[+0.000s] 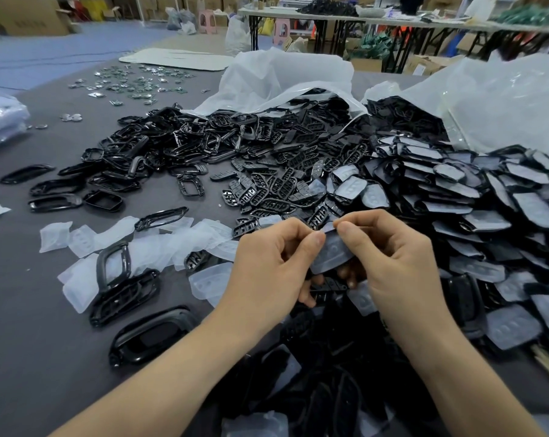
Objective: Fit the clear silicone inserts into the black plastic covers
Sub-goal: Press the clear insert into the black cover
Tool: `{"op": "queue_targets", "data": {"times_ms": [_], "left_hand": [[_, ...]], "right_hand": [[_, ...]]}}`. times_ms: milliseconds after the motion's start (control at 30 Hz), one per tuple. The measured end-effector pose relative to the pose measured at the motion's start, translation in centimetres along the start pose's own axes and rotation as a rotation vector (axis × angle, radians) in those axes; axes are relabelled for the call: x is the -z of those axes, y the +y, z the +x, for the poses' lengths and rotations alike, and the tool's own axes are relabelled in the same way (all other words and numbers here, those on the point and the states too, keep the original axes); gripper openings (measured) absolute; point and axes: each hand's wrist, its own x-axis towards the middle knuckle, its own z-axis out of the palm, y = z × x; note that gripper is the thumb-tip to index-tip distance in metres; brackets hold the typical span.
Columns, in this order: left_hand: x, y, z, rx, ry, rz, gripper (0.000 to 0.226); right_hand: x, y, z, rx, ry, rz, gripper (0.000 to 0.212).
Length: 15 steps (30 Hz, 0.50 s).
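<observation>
Surface (pixel 30 357), left to right: loose black frames (pixel 58 184), then a scatter of spare inserts (pixel 87 241) lying flat, with a few spare covers (pixel 121 298) mixed in.

Centre, held above the surface: left hand (pixel 266 272), grip pinched thumb-to-forefinger on the upper left edge of one clear insert (pixel 331 252). Its lower fingers look curled under a black cover (pixel 328 290) just below the insert, partly hidden. Right hand (pixel 399 266), grip pinched on the insert's upper right corner. Insert hangs tilted between the two pinches, over the cover. Not seated yet, as far as I can tell.

Right of the hands: big pile (pixel 456 200) of covers with inserts on them, spilling from a plastic bag (pixel 503 99).

Handling, my read: insert is thin, soft, very light and floppy. Likely folds or stretches if pulled by one corner, and silicone clings rather than slides. Hold it at opposite edges, line its bumps up with the cover's holes, then press from the middle outward. Cover is stiff and light: hold it by the rim, fingers off the openings.
</observation>
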Motion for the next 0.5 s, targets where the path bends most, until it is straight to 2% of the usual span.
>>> {"op": "queue_targets", "data": {"times_ms": [100,267,400,500], "left_hand": [[-0.02,-0.09,-0.08,-0.023,-0.002,0.031,0.023],[-0.03,-0.55,0.06,0.001,-0.022,0.010,0.022],[-0.20,-0.68,0.05,0.023,-0.098,0.011,0.010],[-0.33,-0.48,0.00,0.073,-0.196,-0.076,0.013]], "right_hand": [[0.00,0.06,0.13,-0.051,-0.062,0.033,0.011],[0.22,0.23,0.40,-0.059,-0.075,0.023,0.011],[0.47,0.52,0.63,-0.071,-0.048,0.022,0.011],[0.72,0.46,0.78,-0.053,-0.009,0.010,0.014]]}}
